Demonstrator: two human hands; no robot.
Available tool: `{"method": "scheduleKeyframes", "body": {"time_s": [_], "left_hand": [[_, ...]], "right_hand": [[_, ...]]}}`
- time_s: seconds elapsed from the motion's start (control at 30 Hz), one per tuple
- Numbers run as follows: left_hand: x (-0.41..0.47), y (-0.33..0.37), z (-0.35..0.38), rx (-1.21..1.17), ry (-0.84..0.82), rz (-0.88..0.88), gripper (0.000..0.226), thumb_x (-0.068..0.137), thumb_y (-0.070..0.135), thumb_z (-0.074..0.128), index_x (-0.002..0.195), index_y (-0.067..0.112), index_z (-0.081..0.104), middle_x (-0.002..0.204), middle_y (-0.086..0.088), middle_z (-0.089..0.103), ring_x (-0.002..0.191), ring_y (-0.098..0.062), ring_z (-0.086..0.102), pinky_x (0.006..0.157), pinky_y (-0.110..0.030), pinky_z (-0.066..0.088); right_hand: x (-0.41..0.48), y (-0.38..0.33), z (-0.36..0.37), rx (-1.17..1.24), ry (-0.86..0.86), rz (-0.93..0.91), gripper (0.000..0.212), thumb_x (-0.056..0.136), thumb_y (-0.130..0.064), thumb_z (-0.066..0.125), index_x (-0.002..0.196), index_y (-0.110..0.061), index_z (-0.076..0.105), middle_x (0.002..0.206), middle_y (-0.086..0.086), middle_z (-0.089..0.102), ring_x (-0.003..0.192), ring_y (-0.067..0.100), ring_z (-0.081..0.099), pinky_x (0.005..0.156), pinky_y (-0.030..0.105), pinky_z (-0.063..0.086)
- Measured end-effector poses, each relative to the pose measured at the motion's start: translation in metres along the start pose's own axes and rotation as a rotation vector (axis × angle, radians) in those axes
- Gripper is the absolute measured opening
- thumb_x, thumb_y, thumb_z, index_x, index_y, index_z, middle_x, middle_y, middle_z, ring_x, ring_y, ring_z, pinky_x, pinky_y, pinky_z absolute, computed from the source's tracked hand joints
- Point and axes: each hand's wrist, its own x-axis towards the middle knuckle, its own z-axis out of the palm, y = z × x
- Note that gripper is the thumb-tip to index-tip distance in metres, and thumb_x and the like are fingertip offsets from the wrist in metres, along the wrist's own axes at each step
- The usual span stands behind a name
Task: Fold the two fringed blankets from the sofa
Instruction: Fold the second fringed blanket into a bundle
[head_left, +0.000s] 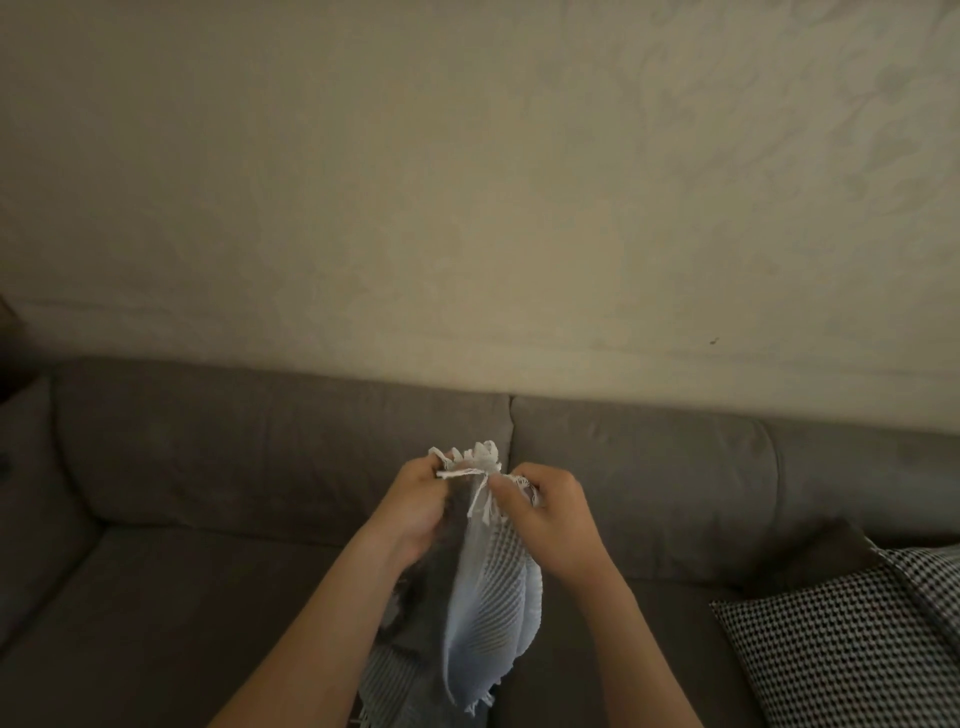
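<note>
A pale blue-and-white striped blanket (493, 603) with white fringe hangs bunched in front of me, above the grey sofa (260, 467). My left hand (415, 504) pinches its fringed top edge on the left. My right hand (540, 514) pinches the same edge just to the right, the two hands close together. White fringe tufts stick up between and above my fingers. The blanket's lower end drapes down towards the seat, where more striped cloth (384, 686) lies. At the right lies a black-and-white houndstooth cloth (852, 639); I cannot tell if it has fringe.
The sofa's back cushions run across the frame below a plain beige wall (467, 182). The left seat cushion (182, 623) is bare grey fabric. The houndstooth cloth covers the right end of the seat.
</note>
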Motion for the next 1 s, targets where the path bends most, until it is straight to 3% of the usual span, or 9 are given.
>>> {"method": "scheduleKeyframes", "body": {"time_s": [0.13,0.3,0.37,0.5,0.6,0.73,0.87,1.0], "left_hand": [[-0.008,0.003,0.005,-0.075,-0.129,-0.022,0.026,0.101,0.004,0.065,0.122,-0.011,0.069,0.118,-0.033,0.072,0.106,-0.042,0.072,0.092,-0.046,0.063],[-0.016,0.002,0.011,-0.075,-0.162,-0.004,0.025,0.106,0.009,0.058,0.122,-0.005,0.073,0.124,-0.035,0.068,0.108,-0.041,0.069,0.096,-0.044,0.054],[-0.017,0.002,0.012,-0.11,-0.163,0.004,0.026,0.107,0.004,0.054,0.121,-0.006,0.072,0.122,-0.037,0.068,0.104,-0.037,0.068,0.092,-0.039,0.051],[-0.024,0.007,0.018,-0.139,-0.205,-0.001,0.031,0.108,0.007,0.05,0.126,-0.012,0.067,0.116,-0.025,0.073,0.096,-0.026,0.074,0.079,-0.03,0.061],[-0.028,0.009,0.017,-0.1,-0.238,-0.008,0.03,0.106,0.003,0.049,0.126,-0.011,0.067,0.115,-0.024,0.072,0.1,-0.026,0.071,0.085,-0.031,0.059],[-0.037,0.009,0.016,0.086,-0.324,0.08,0.032,0.094,-0.014,0.056,0.122,-0.006,0.07,0.116,-0.017,0.075,0.112,-0.029,0.072,0.097,-0.035,0.057],[-0.041,0.008,0.013,0.247,-0.324,0.189,0.029,0.098,0.0,0.069,0.126,0.008,0.074,0.124,-0.011,0.077,0.123,-0.025,0.07,0.111,-0.044,0.052],[-0.045,0.012,0.013,0.305,-0.308,0.19,0.025,0.107,0.007,0.058,0.127,0.008,0.073,0.124,-0.007,0.077,0.121,-0.02,0.071,0.105,-0.033,0.055]], "right_hand": [[-0.001,-0.004,-0.004,0.196,-0.063,0.017,0.048,0.105,-0.033,0.063,0.06,-0.023,0.051,0.058,-0.007,0.043,0.056,0.01,0.04,0.056,0.027,0.036],[-0.002,-0.005,0.001,0.242,0.044,0.046,0.047,0.101,-0.034,0.069,0.063,-0.008,0.06,0.056,-0.003,0.047,0.055,0.01,0.042,0.054,0.027,0.037],[-0.004,-0.005,0.003,0.187,0.119,0.062,0.035,0.097,-0.032,0.074,0.066,-0.016,0.072,0.054,-0.01,0.06,0.051,0.005,0.051,0.053,0.022,0.04],[-0.005,-0.007,0.004,0.054,0.245,0.074,0.012,0.087,-0.035,0.084,0.081,-0.026,0.08,0.074,-0.015,0.075,0.069,0.002,0.07,0.061,0.018,0.052],[-0.006,-0.006,0.005,-0.021,0.298,0.06,0.015,0.084,-0.039,0.085,0.08,-0.029,0.075,0.077,-0.018,0.073,0.074,0.002,0.069,0.067,0.022,0.056],[-0.009,-0.007,0.006,-0.156,0.295,0.099,0.024,0.082,-0.051,0.083,0.077,-0.033,0.068,0.073,-0.016,0.07,0.069,0.002,0.066,0.06,0.03,0.055],[-0.01,-0.013,0.007,-0.249,0.292,0.143,0.04,0.08,-0.061,0.08,0.072,-0.027,0.06,0.068,-0.011,0.066,0.063,0.004,0.061,0.054,0.028,0.047],[-0.008,-0.015,0.007,-0.245,0.279,0.174,0.049,0.079,-0.068,0.076,0.069,-0.024,0.058,0.062,-0.007,0.063,0.058,0.007,0.058,0.051,0.026,0.041]]}}
